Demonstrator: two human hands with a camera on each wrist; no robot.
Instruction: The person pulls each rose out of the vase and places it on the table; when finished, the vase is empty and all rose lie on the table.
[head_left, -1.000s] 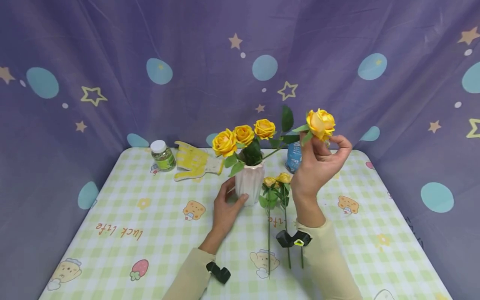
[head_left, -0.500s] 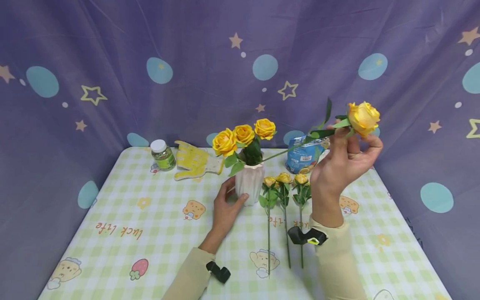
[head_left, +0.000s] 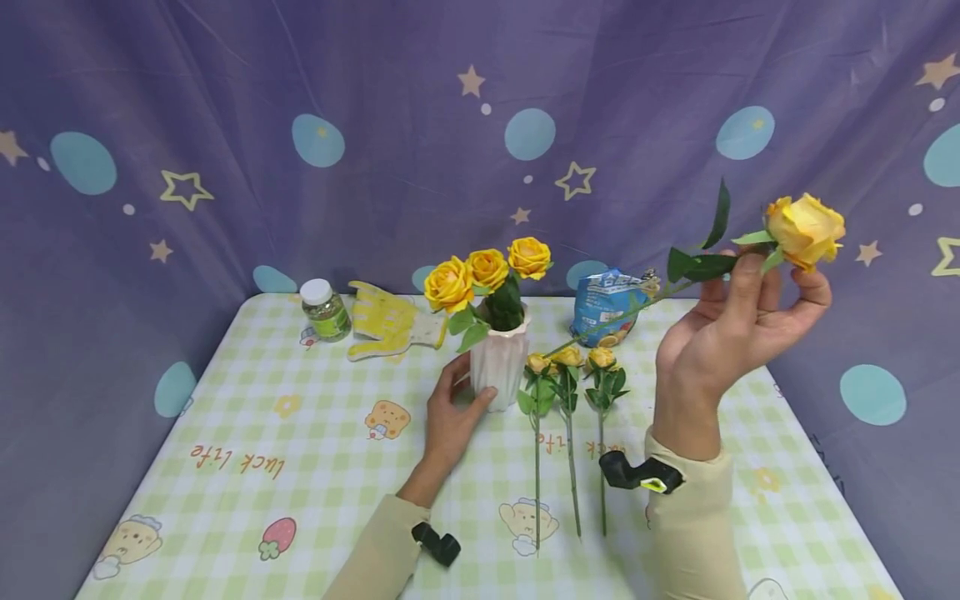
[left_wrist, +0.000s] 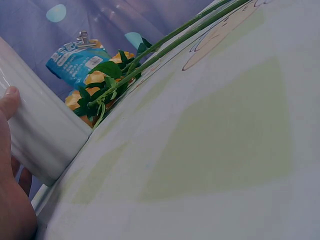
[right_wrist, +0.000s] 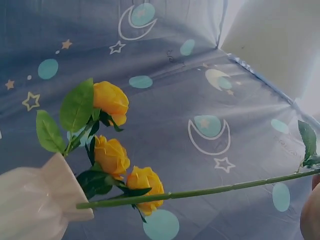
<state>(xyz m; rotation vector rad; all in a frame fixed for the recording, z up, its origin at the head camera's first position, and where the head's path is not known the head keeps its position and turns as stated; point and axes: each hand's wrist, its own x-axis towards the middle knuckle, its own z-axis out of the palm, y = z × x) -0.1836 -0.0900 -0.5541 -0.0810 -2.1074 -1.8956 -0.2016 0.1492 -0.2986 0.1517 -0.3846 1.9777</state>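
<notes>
My left hand (head_left: 450, 421) grips the pale ribbed vase (head_left: 497, 371) low on its side, thumb on the near face. In the left wrist view the thumb (left_wrist: 10, 101) lies against the glossy vase wall. Several green leaves and yellow roses (head_left: 487, 269) stand out of the vase mouth. High at the right, my right hand (head_left: 712, 346) pinches a yellow rose (head_left: 805, 229) just below its bloom. Its long stem slants down left, the cut end hanging right of the vase rim. In the right wrist view that stem (right_wrist: 225, 188) overlaps the rim.
Three yellow roses (head_left: 602, 392) lie side by side on the checked tablecloth (head_left: 337, 492), right of the vase. Behind them stands a blue snack bag (head_left: 600, 304) with a clip. A white-lidded jar (head_left: 326, 312) and a yellow-and-white glove (head_left: 386, 321) are at the back left.
My right hand has moved right and slightly up with the rose, drawing its stem end away from the vase mouth. The snack bag and third lying rose came into view. My left hand stays put.
</notes>
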